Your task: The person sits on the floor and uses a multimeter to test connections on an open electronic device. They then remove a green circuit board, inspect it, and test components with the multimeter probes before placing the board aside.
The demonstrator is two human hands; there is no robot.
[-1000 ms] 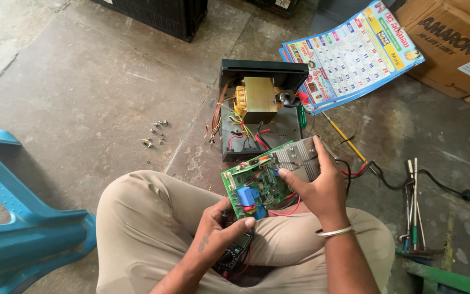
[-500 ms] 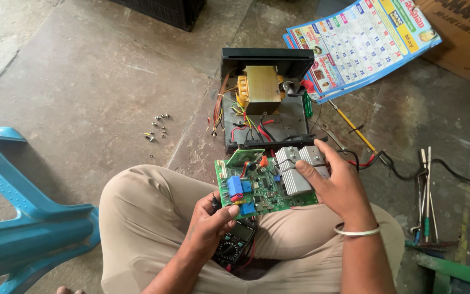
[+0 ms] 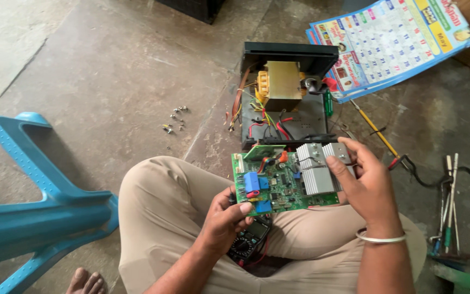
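Looking down from the head camera, the green circuit board (image 3: 281,182) sits flat over the person's lap, long side running left to right, pinched between both hands. The left hand (image 3: 225,220) grips the near left corner with its thumb on top, and the right hand (image 3: 366,182) wraps the right end with fingers closed over the silver heat sink (image 3: 317,169). A multimeter (image 3: 248,242) rests under the board, I think on the lap. The opened black case (image 3: 286,92) with its transformer lies just beyond the board on the floor, with loose screws (image 3: 174,121) off to the left.
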